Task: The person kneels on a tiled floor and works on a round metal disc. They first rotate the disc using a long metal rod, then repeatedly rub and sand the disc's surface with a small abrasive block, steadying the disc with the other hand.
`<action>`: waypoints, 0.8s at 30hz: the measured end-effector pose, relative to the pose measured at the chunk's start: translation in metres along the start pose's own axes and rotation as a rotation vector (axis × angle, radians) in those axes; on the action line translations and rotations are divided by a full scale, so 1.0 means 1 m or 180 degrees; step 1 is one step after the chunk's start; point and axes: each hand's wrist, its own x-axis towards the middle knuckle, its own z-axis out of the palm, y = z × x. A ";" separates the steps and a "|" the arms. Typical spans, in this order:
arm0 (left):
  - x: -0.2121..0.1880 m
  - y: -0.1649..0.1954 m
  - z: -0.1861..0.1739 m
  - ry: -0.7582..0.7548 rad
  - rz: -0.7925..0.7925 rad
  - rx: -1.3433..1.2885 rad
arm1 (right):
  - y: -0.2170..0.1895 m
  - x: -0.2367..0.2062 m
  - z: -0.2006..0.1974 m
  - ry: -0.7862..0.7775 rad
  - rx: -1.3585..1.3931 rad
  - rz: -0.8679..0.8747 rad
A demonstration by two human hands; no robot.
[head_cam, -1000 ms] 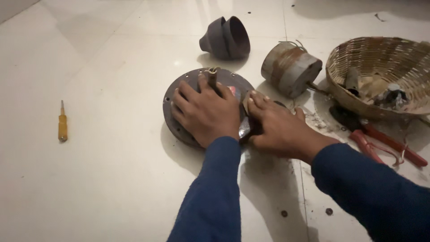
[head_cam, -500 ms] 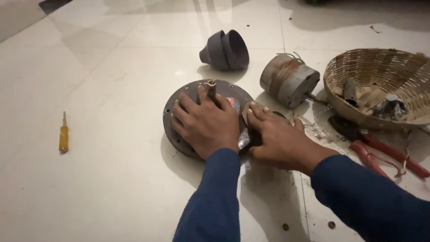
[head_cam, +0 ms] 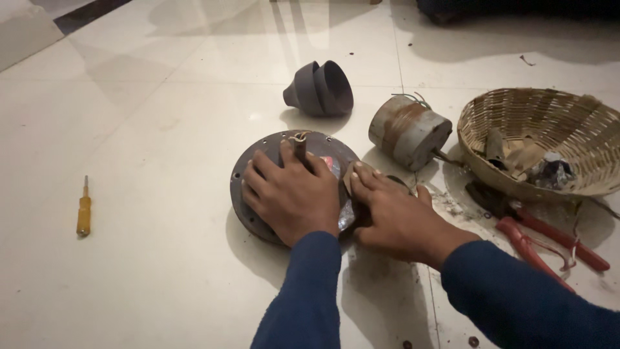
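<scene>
Both grips lie flat and open, left hand (head_cam: 292, 197) and right hand (head_cam: 394, 216), on the round dark-grey metal disc (head_cam: 258, 161).

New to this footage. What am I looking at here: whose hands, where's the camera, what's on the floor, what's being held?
No machine here: these are a person's two bare hands, in dark blue sleeves. The one picture comes from a camera worn on the person's head, looking down at a pale tiled floor.

The left hand lies flat on a round grey metal disc, fingers spread around a short shaft at its centre. The right hand presses at the disc's right edge; its grip hides whatever it may hold.

Around them: a dark grey cone-shaped cover on its side, a rusty metal cylinder with wires, a woven basket holding scraps, red-handled pliers beside it, and a yellow-handled screwdriver far to the left.
</scene>
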 end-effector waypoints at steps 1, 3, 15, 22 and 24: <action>0.000 0.000 0.000 0.0020 0.0021 0.0020 | 0.000 0.000 -0.001 -0.0023 -0.0025 0.0006; 0.000 0.000 0.000 0.0048 0.0039 0.0046 | 0.000 0.001 -0.001 -0.0070 -0.0054 0.0009; -0.001 0.001 0.001 0.0144 0.0057 -0.0070 | 0.001 0.000 0.001 -0.0027 -0.0143 -0.0024; -0.002 0.000 0.000 0.0010 0.0025 0.0034 | 0.000 0.000 0.001 0.0035 0.0002 -0.0093; -0.001 0.000 0.000 0.0024 0.0010 0.0004 | 0.000 -0.001 0.000 -0.0017 -0.0024 -0.0026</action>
